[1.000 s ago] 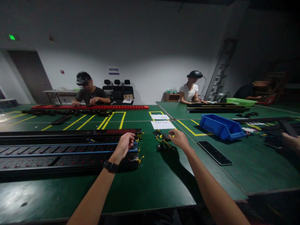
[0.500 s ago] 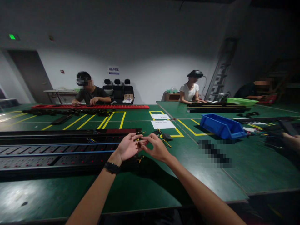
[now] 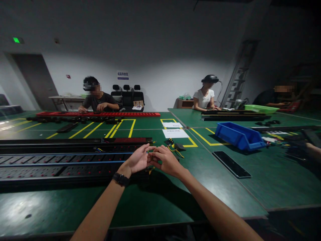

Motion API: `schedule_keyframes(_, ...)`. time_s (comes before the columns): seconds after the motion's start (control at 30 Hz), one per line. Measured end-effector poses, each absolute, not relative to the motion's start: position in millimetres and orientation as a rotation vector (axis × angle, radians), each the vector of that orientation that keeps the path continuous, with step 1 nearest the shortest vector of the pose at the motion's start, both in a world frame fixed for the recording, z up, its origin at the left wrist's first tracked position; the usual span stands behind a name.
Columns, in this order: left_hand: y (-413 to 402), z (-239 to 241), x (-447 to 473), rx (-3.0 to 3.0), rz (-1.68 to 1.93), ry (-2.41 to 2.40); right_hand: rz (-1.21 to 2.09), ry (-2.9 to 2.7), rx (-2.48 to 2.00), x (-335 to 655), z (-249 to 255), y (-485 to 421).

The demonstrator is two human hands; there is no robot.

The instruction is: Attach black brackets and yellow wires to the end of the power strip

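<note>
My left hand (image 3: 139, 158) is turned palm up, its fingers partly curled, over the right end of a long black rail assembly. Against its fingertips, my right hand (image 3: 167, 161) closes thumb and fingers together. Something small and dark seems to lie between the hands, too hidden to name. Beneath and to the left stretch black power strips (image 3: 32, 172) with rows of sockets and red dots, edged by blue lines. Just beyond my right hand lies a small black part with yellow wires (image 3: 178, 146).
A phone (image 3: 232, 164) and a blue bin (image 3: 238, 136) stand on the green table (image 3: 200, 197) to the right. White papers (image 3: 175, 133) lie ahead. Across the table, two people work beside a red rail (image 3: 100, 114) and black strips (image 3: 233, 115); another person's hand shows far right.
My right hand has drawn in over the left fingertips, and the fingers of both hands now overlap more. The view has shifted slightly.
</note>
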State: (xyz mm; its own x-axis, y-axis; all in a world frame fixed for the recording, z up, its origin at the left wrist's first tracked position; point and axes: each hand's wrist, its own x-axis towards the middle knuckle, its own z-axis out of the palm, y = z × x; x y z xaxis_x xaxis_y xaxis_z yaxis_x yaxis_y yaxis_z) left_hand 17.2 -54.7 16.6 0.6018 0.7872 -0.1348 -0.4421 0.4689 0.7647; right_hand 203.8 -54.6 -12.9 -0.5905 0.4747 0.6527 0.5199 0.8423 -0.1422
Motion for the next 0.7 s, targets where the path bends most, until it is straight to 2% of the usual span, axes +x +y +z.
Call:
schedule_keyframes(0.17,-56.8,21.7,17.6,0.746,0.847,0.598,-0.101,-2.205,-0.723,206.2,-12.0,-50.9)
schedule_keyframes(0.3,-56.0,30.9,15.3,0.666,1.076,0.668,-0.047,-2.000,-0.825,228.9,-10.5,-32.1)
schedule_keyframes(0.47,-51.9,38.7,5.5,0.529,1.393,0.703,-0.046,-1.758,-1.177,289.9,-19.2,3.4)
schedule_keyframes(0.7,-48.8,35.3,2.9,0.489,1.445,0.765,0.037,-1.720,-1.695,350.7,-43.0,29.1)
